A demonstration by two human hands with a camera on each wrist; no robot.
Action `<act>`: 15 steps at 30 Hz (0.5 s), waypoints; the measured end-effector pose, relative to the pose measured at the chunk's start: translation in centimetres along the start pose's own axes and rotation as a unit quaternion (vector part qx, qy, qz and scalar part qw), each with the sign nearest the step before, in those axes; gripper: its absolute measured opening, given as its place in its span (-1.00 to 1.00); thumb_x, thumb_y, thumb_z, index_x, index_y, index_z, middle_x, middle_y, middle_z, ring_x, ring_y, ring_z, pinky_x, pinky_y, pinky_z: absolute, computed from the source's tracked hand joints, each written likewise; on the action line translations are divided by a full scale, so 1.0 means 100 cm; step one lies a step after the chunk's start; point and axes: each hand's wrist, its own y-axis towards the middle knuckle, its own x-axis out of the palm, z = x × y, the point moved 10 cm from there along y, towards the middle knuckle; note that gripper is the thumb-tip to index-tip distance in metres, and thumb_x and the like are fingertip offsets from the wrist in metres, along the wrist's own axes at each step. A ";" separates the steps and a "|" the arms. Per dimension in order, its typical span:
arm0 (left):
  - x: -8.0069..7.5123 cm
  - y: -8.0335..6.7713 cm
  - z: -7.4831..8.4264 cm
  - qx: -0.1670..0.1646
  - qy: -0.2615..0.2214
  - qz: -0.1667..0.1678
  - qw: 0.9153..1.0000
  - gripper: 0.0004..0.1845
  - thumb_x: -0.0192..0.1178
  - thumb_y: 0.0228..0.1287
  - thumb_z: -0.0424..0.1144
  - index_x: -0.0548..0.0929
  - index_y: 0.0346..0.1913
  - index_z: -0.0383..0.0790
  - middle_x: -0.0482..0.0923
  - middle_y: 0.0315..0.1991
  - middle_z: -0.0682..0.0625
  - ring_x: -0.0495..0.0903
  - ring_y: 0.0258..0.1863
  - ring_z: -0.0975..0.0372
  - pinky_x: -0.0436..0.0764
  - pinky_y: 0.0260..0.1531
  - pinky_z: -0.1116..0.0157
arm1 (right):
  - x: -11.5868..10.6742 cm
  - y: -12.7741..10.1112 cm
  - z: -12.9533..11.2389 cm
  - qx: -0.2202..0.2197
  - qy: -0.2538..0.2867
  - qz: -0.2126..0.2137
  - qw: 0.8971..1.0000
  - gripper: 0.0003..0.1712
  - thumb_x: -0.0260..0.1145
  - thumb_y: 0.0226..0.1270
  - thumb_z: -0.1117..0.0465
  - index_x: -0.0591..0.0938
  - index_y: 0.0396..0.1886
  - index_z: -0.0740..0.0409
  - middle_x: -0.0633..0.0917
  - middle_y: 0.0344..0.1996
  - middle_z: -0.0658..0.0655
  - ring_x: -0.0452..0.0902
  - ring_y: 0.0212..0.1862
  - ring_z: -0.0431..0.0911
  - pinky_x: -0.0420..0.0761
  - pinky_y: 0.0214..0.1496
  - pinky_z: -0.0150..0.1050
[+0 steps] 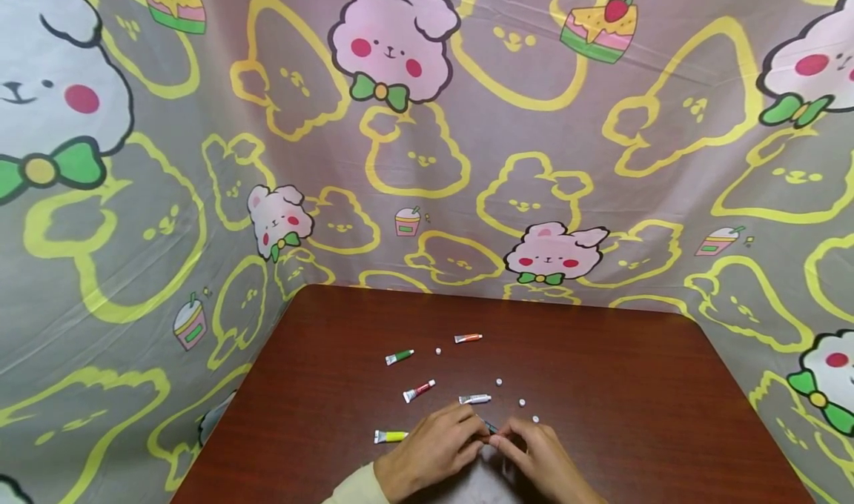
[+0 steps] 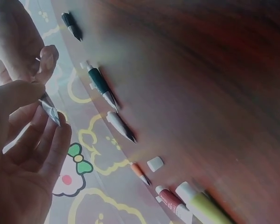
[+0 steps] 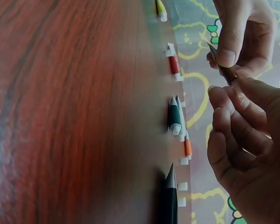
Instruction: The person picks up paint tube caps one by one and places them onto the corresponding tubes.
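Near the table's front edge, my left hand (image 1: 443, 441) pinches the flat end of a small paint tube (image 3: 229, 74) between thumb and fingers. Its silvery crimped end (image 2: 50, 112) pokes out in the left wrist view. At the tube's other end my right hand (image 1: 537, 452) pinches with thumb and forefinger, and those fingertips hide the tip. A black paint tube (image 3: 170, 200) lies on the table close beyond the hands. Past it are a white tube (image 1: 475, 399), a red tube (image 1: 419, 390) and a green tube (image 1: 400, 357).
A yellow tube (image 1: 390, 436) lies left of my left hand, an orange tube (image 1: 468, 338) farthest back. Several small white caps, such as one cap (image 1: 499, 382), are scattered right of the tubes. Patterned cloth (image 1: 427, 156) hangs around the brown table (image 1: 634, 400).
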 end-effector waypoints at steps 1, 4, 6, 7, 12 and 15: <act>0.000 0.000 0.000 0.001 0.001 0.001 1.000 -0.95 0.38 0.53 -0.12 0.77 -0.08 0.03 0.68 -0.15 0.22 0.63 -0.16 0.41 0.59 -0.10 0.57 | 0.000 0.000 0.000 0.001 -0.005 0.000 1.000 -0.75 0.48 0.46 0.25 0.67 -0.41 -0.15 0.61 -0.52 -0.31 0.38 -0.45 -0.53 0.44 -0.47 -0.47; -0.001 0.001 0.001 0.004 0.000 0.005 1.000 -0.95 0.38 0.53 -0.13 0.77 -0.08 0.03 0.67 -0.15 0.22 0.63 -0.16 0.41 0.59 -0.09 0.56 | -0.001 0.000 -0.001 0.001 -0.011 0.001 1.000 -0.71 0.44 0.51 0.25 0.65 -0.45 -0.15 0.57 -0.54 -0.33 0.35 -0.46 -0.52 0.41 -0.47 -0.47; -0.001 0.001 0.001 0.004 0.000 0.007 1.000 -0.95 0.37 0.53 -0.13 0.77 -0.08 0.03 0.67 -0.15 0.22 0.62 -0.15 0.41 0.60 -0.09 0.55 | -0.001 0.000 -0.002 0.001 -0.005 0.000 1.000 -0.76 0.44 0.51 0.24 0.68 -0.40 -0.13 0.59 -0.52 -0.32 0.38 -0.45 -0.52 0.44 -0.47 -0.46; -0.001 0.001 0.001 0.003 0.000 0.007 1.000 -0.95 0.38 0.53 -0.12 0.77 -0.09 0.03 0.67 -0.15 0.22 0.62 -0.16 0.42 0.59 -0.09 0.55 | -0.001 0.000 -0.002 0.000 -0.001 0.001 1.000 -0.81 0.46 0.50 0.24 0.70 -0.35 -0.11 0.62 -0.51 -0.31 0.40 -0.45 -0.52 0.46 -0.46 -0.45; -0.002 0.000 0.000 -0.001 -0.005 0.010 1.000 -0.94 0.43 0.47 -0.14 0.77 -0.10 0.03 0.66 -0.17 0.23 0.60 -0.17 0.42 0.58 -0.11 0.56 | -0.005 -0.001 -0.005 -0.025 0.022 0.011 0.999 -0.74 0.60 0.30 0.32 0.67 -0.16 0.02 0.69 -0.47 -0.21 0.48 -0.43 -0.51 0.53 -0.47 -0.45; 0.000 0.001 0.001 -0.002 -0.006 0.009 1.000 -0.92 0.45 0.44 -0.16 0.77 -0.11 0.04 0.66 -0.17 0.22 0.61 -0.17 0.42 0.59 -0.13 0.56 | -0.007 -0.002 -0.005 -0.038 0.033 0.011 0.999 -0.71 0.60 0.28 0.37 0.65 -0.18 0.02 0.69 -0.47 -0.19 0.50 -0.41 -0.50 0.55 -0.46 -0.46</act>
